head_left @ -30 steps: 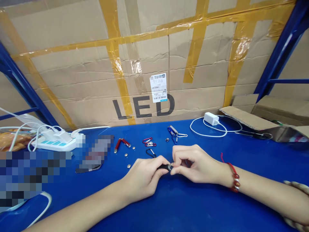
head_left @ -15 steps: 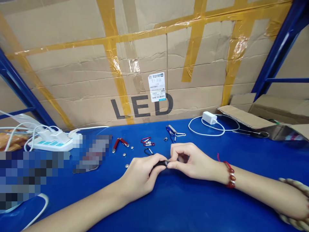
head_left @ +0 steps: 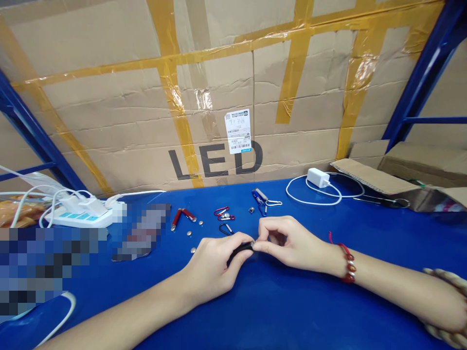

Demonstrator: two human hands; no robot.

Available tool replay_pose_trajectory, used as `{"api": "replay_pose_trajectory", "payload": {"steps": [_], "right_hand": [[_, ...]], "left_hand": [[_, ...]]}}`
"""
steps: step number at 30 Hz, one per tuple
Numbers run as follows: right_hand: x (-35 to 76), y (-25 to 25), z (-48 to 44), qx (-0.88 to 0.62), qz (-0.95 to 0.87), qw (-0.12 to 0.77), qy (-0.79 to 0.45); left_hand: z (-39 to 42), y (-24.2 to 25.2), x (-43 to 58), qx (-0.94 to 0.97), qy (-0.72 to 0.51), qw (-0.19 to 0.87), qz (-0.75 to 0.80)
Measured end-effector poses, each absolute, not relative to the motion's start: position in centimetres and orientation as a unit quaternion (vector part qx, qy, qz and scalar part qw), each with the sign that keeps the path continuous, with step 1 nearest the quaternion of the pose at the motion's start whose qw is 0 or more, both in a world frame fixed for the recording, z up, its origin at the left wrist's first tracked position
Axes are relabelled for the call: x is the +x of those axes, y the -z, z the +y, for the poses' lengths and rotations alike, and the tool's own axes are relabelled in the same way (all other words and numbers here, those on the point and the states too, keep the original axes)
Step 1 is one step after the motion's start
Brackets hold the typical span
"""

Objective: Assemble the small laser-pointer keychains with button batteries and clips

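Note:
My left hand (head_left: pixel 215 262) is closed around a small black mini flashlight (head_left: pixel 242 248), holding it nearly level just above the blue table. At its right end, the thumb and forefinger of my right hand (head_left: pixel 282 240) pinch the tip; those fingers hide what exactly is at that end. Just behind my left hand lies a black carabiner clip (head_left: pixel 225 229). Several silver button cells, one of them a coin-like disc (head_left: pixel 188 233), are scattered to the left. Red carabiner clips (head_left: pixel 223 214) rest farther back, with cells among them.
Two red tubes (head_left: pixel 177 218) lie at the left, near a blurred phone-like slab (head_left: pixel 144 231). Blue and silver mini flashlights with clips (head_left: pixel 260 197) lie at the back. A white charger (head_left: pixel 318 178) with its cable, a power strip (head_left: pixel 83 216) and an open carton (head_left: pixel 379 180) edge the table.
Both hands stay almost in place on the black mini flashlight. The right fingertips sit slightly closer over its end, and the view has shifted a little.

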State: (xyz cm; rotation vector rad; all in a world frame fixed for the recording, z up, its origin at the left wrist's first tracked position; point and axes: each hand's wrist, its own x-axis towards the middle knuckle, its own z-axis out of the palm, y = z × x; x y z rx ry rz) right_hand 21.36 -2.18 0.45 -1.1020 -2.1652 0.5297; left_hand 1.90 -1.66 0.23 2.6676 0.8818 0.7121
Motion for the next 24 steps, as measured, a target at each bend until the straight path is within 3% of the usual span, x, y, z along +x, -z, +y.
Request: {"api": "replay_pose_trajectory", "payload": {"steps": [24], "right_hand": [[21.24, -0.66, -2.24, -0.427, -0.809, 0.33, -0.231]], "left_hand": [[-1.75, -0.37, 1.97, 0.909, -0.247, 0.123, 0.313]]}}
